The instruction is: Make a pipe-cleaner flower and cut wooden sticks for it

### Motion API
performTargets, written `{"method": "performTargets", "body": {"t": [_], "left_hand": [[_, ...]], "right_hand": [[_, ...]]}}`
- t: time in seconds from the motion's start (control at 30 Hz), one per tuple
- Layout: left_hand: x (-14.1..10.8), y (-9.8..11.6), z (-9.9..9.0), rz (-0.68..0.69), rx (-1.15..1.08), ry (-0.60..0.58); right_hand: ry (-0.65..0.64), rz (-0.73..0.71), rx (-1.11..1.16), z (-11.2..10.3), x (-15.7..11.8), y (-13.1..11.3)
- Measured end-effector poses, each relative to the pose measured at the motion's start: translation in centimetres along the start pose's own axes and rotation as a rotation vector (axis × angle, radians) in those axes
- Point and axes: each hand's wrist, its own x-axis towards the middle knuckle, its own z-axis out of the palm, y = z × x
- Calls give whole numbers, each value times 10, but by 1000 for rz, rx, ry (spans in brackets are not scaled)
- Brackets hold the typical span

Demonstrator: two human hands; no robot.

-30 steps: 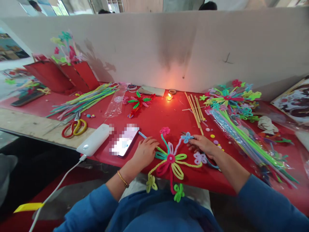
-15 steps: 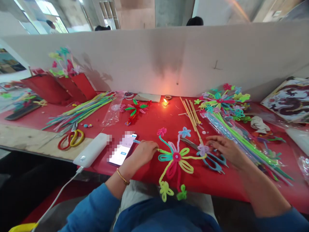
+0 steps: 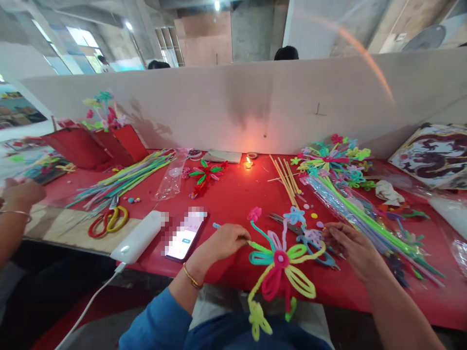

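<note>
My left hand (image 3: 228,241) is closed in a pinch on a yellow-green stem of the pipe-cleaner flower (image 3: 281,259). The flower has looped petals, a pink centre and small blossoms on its stems, and it hangs over the table's front edge. Right of it, my right hand (image 3: 348,245) has its thumb and fingers pressed together beside the lilac blossom; what they hold, if anything, is too small to name. Blue-handled scissors (image 3: 321,253) lie partly under the flower. Several small coloured discs (image 3: 314,216) are on the red table (image 3: 226,204) near my right hand.
A small flame (image 3: 248,163) burns at the back. Wooden sticks (image 3: 286,177), pipe-cleaner bundles (image 3: 124,175), a phone (image 3: 186,236), a white power bank (image 3: 140,236) and red-yellow scissors (image 3: 108,221) lie around. Another person's hand (image 3: 24,194) is at far left.
The flower and my left hand have moved right and toward me. My right fingers have drawn together. More coloured discs show near the scissors, and another person's hand has appeared at the left.
</note>
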Motion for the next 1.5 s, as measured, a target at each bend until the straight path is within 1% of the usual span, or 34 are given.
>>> {"method": "performTargets", "body": {"t": [0.07,0.1,0.2,0.27,0.33,0.47,0.53,0.6,0.7,0.8,0.87,0.93,1.0,1.03,1.1,1.17,1.27,1.33,1.4,1.5], "left_hand": [[-2,2,4,15,-92,-51],[-2,3,5,4,-132,-49],[-3,3,5,-66,-239,40],[-2,4,4,-79,-263,61],[-1,4,6,-43,-191,27],[-1,6,17,47,16,-109],[-4,7,22,57,19,-170],[-8,7,23,34,-39,-192],[-14,6,17,-55,-211,-120],[-15,8,8,-145,-416,11],[-12,11,6,-188,-515,165],[-7,15,7,-216,-604,364],[1,20,9,-251,-753,516],[5,23,11,-265,-836,563],[12,30,14,-308,-1074,609],[18,39,18,-302,-1290,643],[22,49,24,-288,-1509,643],[23,52,28,-284,-1585,630],[23,51,31,-283,-1614,621],[24,48,34,-294,-1614,608]], "right_hand": [[8,31,47,-3,0,2],[27,38,77,-5,0,2],[132,11,165,-9,0,0],[163,-24,191,-9,-1,1],[134,-16,174,-5,-3,4],[-5,128,90,6,-8,17],[-24,141,85,7,-11,21],[-18,135,100,6,-14,23],[6,124,117,3,-19,21],[30,81,104,0,-23,21],[41,66,86,1,-25,22],[61,50,82,5,-25,26],[53,51,53,16,-24,32],[26,28,23,25,-25,36],[-52,-45,-17,48,-28,42],[-201,-76,-75,76,-33,44],[-364,-135,-165,113,-42,43],[-452,-167,-213,129,-45,42],[-495,-162,-245,138,-45,45],[-495,-163,-264,141,-41,55]]}}
